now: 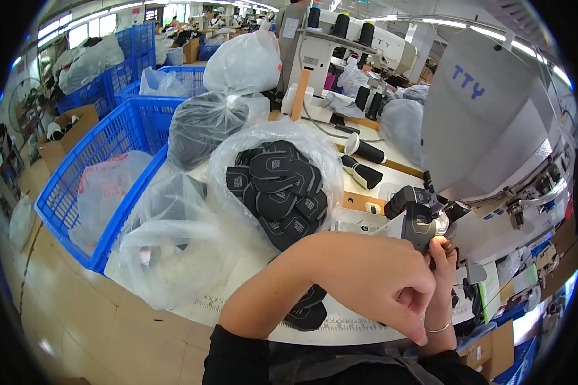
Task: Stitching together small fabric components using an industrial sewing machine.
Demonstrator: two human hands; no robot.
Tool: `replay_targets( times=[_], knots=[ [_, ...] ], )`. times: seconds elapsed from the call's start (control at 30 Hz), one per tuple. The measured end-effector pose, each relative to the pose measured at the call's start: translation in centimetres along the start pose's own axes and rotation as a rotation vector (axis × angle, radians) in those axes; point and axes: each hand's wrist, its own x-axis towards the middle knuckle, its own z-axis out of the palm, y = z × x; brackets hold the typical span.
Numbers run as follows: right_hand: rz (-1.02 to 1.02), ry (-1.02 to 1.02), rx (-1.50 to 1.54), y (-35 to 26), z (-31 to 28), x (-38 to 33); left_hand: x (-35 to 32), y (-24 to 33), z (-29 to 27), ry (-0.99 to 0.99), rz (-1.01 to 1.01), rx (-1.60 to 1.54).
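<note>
A black padded patch (420, 226) with a small light print lies under the head of a sewing machine (488, 122). My right hand (443, 260) pinches its near edge beside the lit needle area. Crossing in front, my left hand (391, 282) is curled closed above the table's front edge, its fingers bent downward; what it holds, if anything, is hidden. To the left, an opened clear plastic bag (228, 151) holds a heap of similar black patches (279, 186). More patches (306, 316) lie below my left forearm, which partly covers them.
Blue plastic crates (100, 247) stand left of the white table, with filled bags (215, 119) behind the heap. A crumpled clear bag (173, 256) hangs over the table's left edge. Black thread spools (369, 153) and a second machine (327, 61) stand beyond.
</note>
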Motion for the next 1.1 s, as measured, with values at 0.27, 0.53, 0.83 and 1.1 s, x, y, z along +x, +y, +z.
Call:
replay_targets(
  times=[0.27,0.53,0.83,1.1],
  knots=[
    [0.019,-0.041,0.039,-0.3,0.3,-0.1,0.3,-0.2,-0.7,0.029,-0.080,-0.012],
    [0.035,-0.056,0.042,-0.4,0.3,-0.2,0.0,-0.7,-1.0,0.026,-0.107,-0.057],
    [0.033,-0.054,0.015,-0.6,0.6,-0.2,-0.4,-0.3,-1.1,0.036,-0.065,-0.078],
    [0.034,-0.051,0.026,-0.7,0.8,-0.3,-0.8,0.2,-1.3,0.041,-0.092,-0.093]
  ],
)
